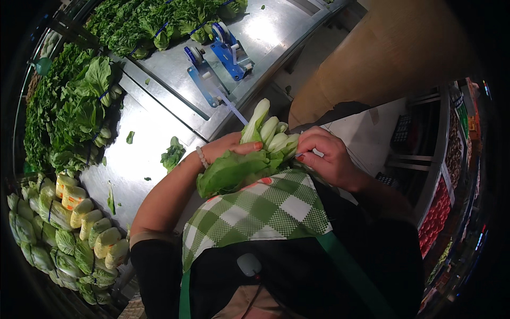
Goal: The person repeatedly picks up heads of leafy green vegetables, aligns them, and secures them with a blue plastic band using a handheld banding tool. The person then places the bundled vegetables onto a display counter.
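A bunch of pale-stemmed leafy greens (239, 169) lies against the checked apron, its stem ends pointing away from me. My left hand (235, 145) grips the bunch, with the thumb across the stems. At the right side of the stems, my right hand (324, 155) pinches a small piece of tape between thumb and fingers. A strip of tape (235, 111) runs from the nearer blue tape dispenser (205, 83) down to the bunch; its course behind the stems is hidden. Beside it stands another blue tape dispenser (233, 56).
Tied leafy greens (159, 26) lie along the far side of the metal counter (139, 115). More greens (75, 107) and wrapped cabbages (67, 239) are piled at left. Loose leaves (173, 153) lie nearby. A large brown column-like shape (358, 60) rises at the upper right.
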A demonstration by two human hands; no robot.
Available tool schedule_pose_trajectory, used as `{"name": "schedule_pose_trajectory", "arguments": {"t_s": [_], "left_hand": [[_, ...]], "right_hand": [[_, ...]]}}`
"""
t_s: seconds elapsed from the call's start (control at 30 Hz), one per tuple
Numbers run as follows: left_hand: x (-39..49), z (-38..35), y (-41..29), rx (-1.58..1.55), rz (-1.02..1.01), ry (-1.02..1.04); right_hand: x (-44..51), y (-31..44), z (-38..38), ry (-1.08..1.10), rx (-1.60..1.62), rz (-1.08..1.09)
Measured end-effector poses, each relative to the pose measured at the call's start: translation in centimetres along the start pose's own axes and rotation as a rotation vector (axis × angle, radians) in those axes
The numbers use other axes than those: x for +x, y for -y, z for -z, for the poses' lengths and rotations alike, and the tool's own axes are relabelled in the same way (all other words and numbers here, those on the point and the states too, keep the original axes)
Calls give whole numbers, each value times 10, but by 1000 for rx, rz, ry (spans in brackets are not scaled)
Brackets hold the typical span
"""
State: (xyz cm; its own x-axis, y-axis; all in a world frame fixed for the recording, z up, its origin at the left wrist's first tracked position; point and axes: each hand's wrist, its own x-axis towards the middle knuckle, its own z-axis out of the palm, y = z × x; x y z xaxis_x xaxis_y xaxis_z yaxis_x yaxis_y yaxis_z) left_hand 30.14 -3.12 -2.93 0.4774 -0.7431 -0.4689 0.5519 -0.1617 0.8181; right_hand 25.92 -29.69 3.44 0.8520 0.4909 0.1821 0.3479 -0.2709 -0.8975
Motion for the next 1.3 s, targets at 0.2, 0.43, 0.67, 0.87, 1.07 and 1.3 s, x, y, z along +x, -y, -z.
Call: {"name": "schedule_pose_trajectory", "arguments": {"t_s": [0.2, 0.43, 0.67, 0.87, 1.07, 1.3], "left_hand": [[-3, 10, -7, 162, -75, 67], [-15, 12, -7, 348, -231, -62], [-11, 6, 3, 710, -298, -155], [-10, 4, 8, 746, -292, -184], [-18, 10, 6, 149, -280, -26], [-20, 21, 2, -137, -97, 87]], "right_hand": [[47, 26, -7, 249, -55, 247], [78, 48, -8, 493, -241, 430], [89, 31, -31, 459, -319, 466], [100, 15, -36, 366, -376, 385], [107, 7, -35, 378, -342, 265], [122, -6, -40, 409, -220, 184]]}}
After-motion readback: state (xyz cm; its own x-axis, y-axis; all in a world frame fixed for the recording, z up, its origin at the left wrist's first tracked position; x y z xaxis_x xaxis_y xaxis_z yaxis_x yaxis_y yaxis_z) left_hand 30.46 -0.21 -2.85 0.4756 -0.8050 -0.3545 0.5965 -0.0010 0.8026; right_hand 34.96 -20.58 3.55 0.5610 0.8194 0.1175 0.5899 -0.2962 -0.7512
